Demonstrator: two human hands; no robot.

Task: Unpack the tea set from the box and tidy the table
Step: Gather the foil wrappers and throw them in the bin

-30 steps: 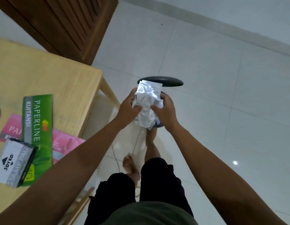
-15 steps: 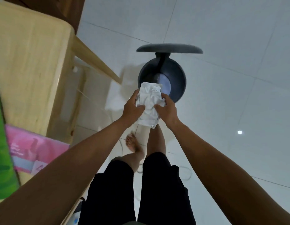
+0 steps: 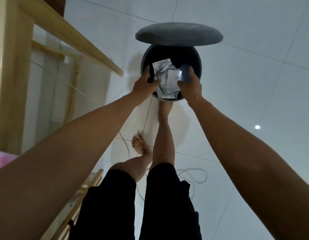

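Crumpled white wrapping paper (image 3: 165, 75) lies in the mouth of a round dark grey pedal bin (image 3: 199, 64), whose lid (image 3: 178, 33) stands raised behind it. My left hand (image 3: 146, 82) is at the paper's left edge and my right hand (image 3: 191, 84) at its right edge. Both hover over the bin's near rim with fingers spread, and the paper sits loose between them. The tea set and its box are out of view.
The wooden table's edge and legs (image 3: 13, 66) fill the left side, with a pink sheet (image 3: 1, 159) at its corner. My bare feet stand on white floor tiles, one foot (image 3: 165, 108) at the bin's base. A white cable (image 3: 193, 175) loops on the floor.
I have leaned over the bin. Both hands carried the crumpled paper down into its mouth, and the bundle has spread out between my parted fingers.
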